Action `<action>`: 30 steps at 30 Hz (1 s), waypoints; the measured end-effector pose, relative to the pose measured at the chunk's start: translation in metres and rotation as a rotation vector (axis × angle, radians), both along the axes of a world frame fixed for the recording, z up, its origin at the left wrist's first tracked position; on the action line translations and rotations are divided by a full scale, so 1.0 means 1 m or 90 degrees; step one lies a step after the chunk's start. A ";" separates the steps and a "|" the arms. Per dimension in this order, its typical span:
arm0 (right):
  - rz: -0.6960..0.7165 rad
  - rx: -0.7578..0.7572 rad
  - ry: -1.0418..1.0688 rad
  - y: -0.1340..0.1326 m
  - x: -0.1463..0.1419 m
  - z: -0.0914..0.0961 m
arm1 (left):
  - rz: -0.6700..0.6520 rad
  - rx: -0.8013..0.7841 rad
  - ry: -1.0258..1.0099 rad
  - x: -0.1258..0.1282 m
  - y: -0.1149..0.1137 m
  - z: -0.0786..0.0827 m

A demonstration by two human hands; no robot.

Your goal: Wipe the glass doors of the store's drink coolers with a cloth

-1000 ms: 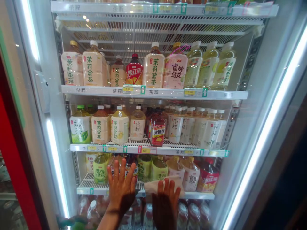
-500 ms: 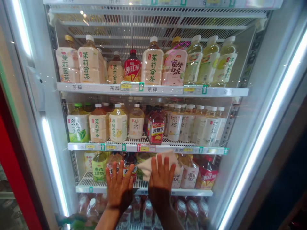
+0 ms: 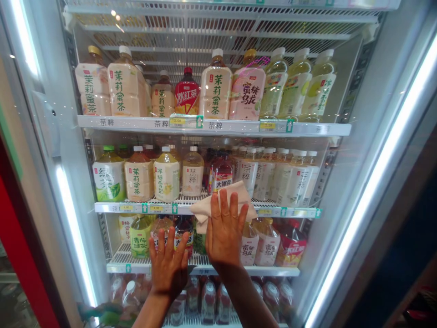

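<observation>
Cloth (image 3: 243, 195), pale and loosely folded, lies beneath the extended fingers of your right hand (image 3: 223, 234), on the side facing the see-through door (image 3: 215, 141) of a drinks cooler. Note the principal relation: the cloth extends above your right fingertips and past both edges of that hand, its longer axis running roughly crosswise, while your right forearm slants from lower right to upper left. This hand is flat, fingers slightly parted; whether the hidden thumb grips the cloth, you cannot tell. Your left hand (image 3: 170, 262) is lower and to the left, apart from the cloth, its fingers spread and nothing visible in its hold; its contact with the door is uncertain. Beyond the door, the cloth overlaps in view the middle shelf's white edge (image 3: 136, 209) and the base of a dark bottle with a red label (image 3: 221, 171). Other bottles stand above and below, between two upright light strips (image 3: 73, 228).
</observation>
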State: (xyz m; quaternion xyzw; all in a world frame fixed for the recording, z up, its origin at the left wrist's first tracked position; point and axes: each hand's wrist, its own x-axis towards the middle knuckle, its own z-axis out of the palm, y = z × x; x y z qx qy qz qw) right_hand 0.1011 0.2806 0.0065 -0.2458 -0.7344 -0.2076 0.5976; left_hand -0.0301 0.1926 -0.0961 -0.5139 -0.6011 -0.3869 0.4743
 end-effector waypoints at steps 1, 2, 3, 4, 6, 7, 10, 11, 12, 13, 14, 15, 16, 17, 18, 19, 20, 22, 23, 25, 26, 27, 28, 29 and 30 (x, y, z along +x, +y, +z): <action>-0.017 0.002 -0.004 0.000 0.002 -0.016 | -0.002 0.001 0.001 0.000 0.000 0.000; -0.039 0.001 -0.011 0.001 0.004 -0.042 | -0.003 0.003 0.003 0.000 0.000 0.000; -0.063 -0.002 -0.022 0.001 0.007 -0.073 | -0.003 0.004 0.005 0.000 0.000 0.001; -0.084 -0.007 -0.033 0.001 0.011 -0.107 | -0.003 0.007 0.007 0.000 0.000 0.001; -0.080 -0.030 -0.068 -0.001 0.017 -0.169 | -0.005 0.012 0.010 0.001 0.000 0.004; -0.076 -0.024 -0.079 -0.001 0.020 -0.191 | -0.009 0.015 0.012 0.001 0.000 0.005; -0.074 -0.014 -0.090 -0.002 0.026 -0.191 | -0.019 0.020 0.015 0.003 -0.001 0.009; -0.080 -0.014 -0.081 -0.001 0.027 -0.170 | -0.020 0.018 0.015 0.003 -0.001 0.010; -0.090 -0.020 -0.066 0.000 0.028 -0.140 | -0.021 0.016 0.015 0.004 -0.002 0.010; -0.094 -0.025 -0.042 0.001 0.029 -0.106 | -0.022 0.014 0.014 0.004 -0.003 0.011; -0.078 -0.024 -0.035 0.003 0.029 -0.072 | -0.023 0.012 0.014 0.004 -0.003 0.011; -0.063 -0.033 -0.023 0.004 0.030 -0.040 | -0.025 0.012 0.014 0.004 -0.003 0.011; -0.054 -0.036 -0.015 0.006 0.031 -0.015 | -0.027 0.015 0.015 0.005 -0.004 0.012; -0.046 -0.039 -0.012 0.007 0.032 0.001 | -0.030 0.016 0.017 0.005 -0.004 0.012; -0.047 -0.040 -0.010 0.008 0.033 0.006 | -0.031 0.017 0.018 0.005 -0.004 0.012; -0.057 -0.037 -0.012 0.008 0.033 0.000 | -0.031 0.019 0.020 0.005 -0.004 0.013; -0.074 -0.032 -0.014 0.008 0.032 -0.016 | -0.030 0.019 0.021 0.005 -0.004 0.013; -0.116 -0.019 -0.028 0.007 0.033 -0.070 | -0.030 0.021 0.021 0.005 -0.004 0.013; -0.134 -0.016 -0.036 0.006 0.033 -0.102 | -0.029 0.022 0.021 0.005 -0.004 0.014; -0.122 -0.021 -0.073 0.003 0.036 -0.159 | -0.030 0.022 0.022 0.004 -0.004 0.014; -0.113 -0.026 -0.084 0.002 0.038 -0.178 | -0.030 0.020 0.022 0.004 -0.004 0.014; -0.101 -0.026 -0.093 0.002 0.040 -0.188 | -0.032 0.020 0.024 0.004 -0.005 0.015; -0.093 -0.022 -0.095 0.002 0.042 -0.187 | -0.033 0.018 0.024 0.004 -0.005 0.015; -0.090 -0.015 -0.094 0.003 0.043 -0.176 | -0.035 0.016 0.026 0.003 -0.005 0.015; -0.090 -0.009 -0.090 0.004 0.044 -0.157 | -0.037 0.016 0.026 0.003 -0.005 0.015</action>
